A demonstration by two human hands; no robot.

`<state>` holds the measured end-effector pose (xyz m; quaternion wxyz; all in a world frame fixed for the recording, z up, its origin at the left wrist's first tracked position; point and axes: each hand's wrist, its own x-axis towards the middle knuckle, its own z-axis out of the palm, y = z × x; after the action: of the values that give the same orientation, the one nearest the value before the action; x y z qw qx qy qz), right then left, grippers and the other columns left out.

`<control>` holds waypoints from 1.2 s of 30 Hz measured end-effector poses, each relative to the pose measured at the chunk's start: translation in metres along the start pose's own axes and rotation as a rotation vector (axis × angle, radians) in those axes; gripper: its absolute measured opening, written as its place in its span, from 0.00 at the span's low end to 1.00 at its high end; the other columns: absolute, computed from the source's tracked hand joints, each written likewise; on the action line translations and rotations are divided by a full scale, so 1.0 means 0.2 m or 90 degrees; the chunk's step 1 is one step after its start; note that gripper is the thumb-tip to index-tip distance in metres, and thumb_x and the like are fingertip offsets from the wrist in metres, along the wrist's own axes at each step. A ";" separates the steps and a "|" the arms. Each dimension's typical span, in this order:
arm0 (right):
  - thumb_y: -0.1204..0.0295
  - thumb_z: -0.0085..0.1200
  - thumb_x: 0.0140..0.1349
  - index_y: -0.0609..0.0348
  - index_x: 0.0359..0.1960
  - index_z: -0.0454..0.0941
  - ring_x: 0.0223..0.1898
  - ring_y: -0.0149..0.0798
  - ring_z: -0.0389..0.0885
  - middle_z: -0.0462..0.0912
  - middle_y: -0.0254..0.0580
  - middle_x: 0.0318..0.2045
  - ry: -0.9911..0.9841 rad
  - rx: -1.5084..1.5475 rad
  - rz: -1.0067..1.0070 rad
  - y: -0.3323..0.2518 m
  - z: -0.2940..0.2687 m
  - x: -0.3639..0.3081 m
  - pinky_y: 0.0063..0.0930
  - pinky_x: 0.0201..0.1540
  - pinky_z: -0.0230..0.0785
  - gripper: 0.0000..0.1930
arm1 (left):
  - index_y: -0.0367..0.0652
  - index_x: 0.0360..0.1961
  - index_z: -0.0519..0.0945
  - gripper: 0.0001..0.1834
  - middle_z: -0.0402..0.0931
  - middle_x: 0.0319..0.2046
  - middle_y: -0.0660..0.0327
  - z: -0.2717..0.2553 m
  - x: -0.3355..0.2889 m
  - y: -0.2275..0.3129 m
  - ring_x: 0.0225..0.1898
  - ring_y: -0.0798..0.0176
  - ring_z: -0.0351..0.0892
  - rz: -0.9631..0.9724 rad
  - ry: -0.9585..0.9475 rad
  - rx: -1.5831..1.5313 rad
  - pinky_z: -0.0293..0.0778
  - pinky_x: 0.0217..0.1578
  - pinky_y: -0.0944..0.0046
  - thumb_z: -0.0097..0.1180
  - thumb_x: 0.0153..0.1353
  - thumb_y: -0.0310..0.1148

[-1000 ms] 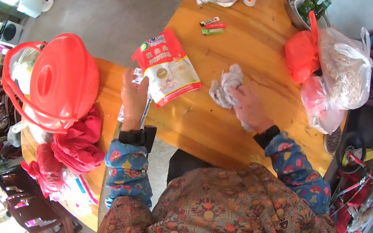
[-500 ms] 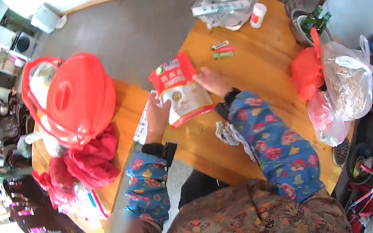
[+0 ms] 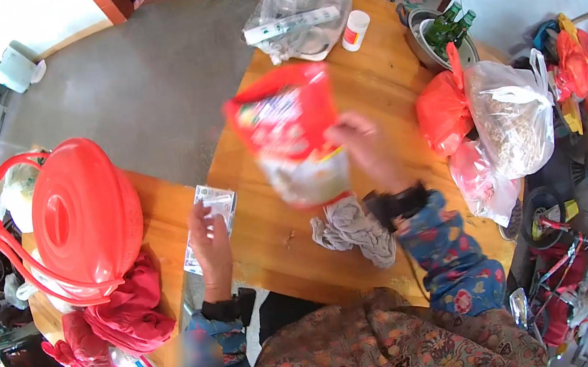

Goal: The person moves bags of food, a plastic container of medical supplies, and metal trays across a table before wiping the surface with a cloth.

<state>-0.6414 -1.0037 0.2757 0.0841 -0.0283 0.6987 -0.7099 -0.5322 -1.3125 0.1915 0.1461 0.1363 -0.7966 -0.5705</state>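
A red and white plastic food pouch (image 3: 294, 137), smeared by motion, is held up over the wooden table. My right hand (image 3: 369, 151) is closed on its right edge. My left hand (image 3: 212, 253), fingers apart and holding nothing, hovers by a flat printed paper (image 3: 219, 202) lying on the table; the hand hides part of the paper. A crumpled grey cloth (image 3: 358, 231) lies below the pouch, near my right wrist.
On the left stands a red lidded plastic basket (image 3: 85, 214) beside red bags (image 3: 128, 308). At the far side are a clear plastic bag (image 3: 303, 3) and a white bottle (image 3: 355, 30). Green bottles (image 3: 449, 29) in a pot and tied bags (image 3: 510, 116) line the right.
My right hand has raised the pouch off the table. My left hand has come away from the pouch toward the paper, which shows more now. The view has shifted right.
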 end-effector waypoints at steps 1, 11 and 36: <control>0.68 0.56 0.63 0.57 0.37 0.78 0.32 0.23 0.76 0.79 0.30 0.29 0.083 -0.080 -0.014 -0.10 -0.09 -0.01 0.18 0.36 0.69 0.07 | 0.38 0.58 0.68 0.25 0.74 0.45 0.59 -0.03 0.01 0.00 0.39 0.68 0.73 -0.012 0.002 0.003 0.70 0.36 0.68 0.55 0.58 0.23; 0.75 0.54 0.63 0.62 0.39 0.77 0.29 0.18 0.68 0.74 0.25 0.27 0.356 -0.355 -0.249 0.26 -0.92 0.45 0.16 0.32 0.62 0.05 | 0.36 0.58 0.66 0.32 0.70 0.50 0.44 -0.23 0.04 -0.06 0.52 0.42 0.68 0.102 -0.021 0.431 0.63 0.55 0.47 0.61 0.51 0.29; 0.74 0.59 0.51 0.57 0.43 0.76 0.48 0.54 0.72 0.73 0.47 0.47 -0.251 -0.528 -0.321 0.52 0.08 -0.09 0.42 0.51 0.67 0.16 | 0.39 0.52 0.70 0.28 0.75 0.43 0.46 -0.31 -0.05 -0.17 0.45 0.41 0.71 0.055 -0.067 0.466 0.66 0.47 0.46 0.64 0.49 0.33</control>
<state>-0.6132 -1.0169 0.1747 0.0221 -0.3596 0.8633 -0.3533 -0.4977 -1.3735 0.1781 0.0702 0.1161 -0.9594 -0.2474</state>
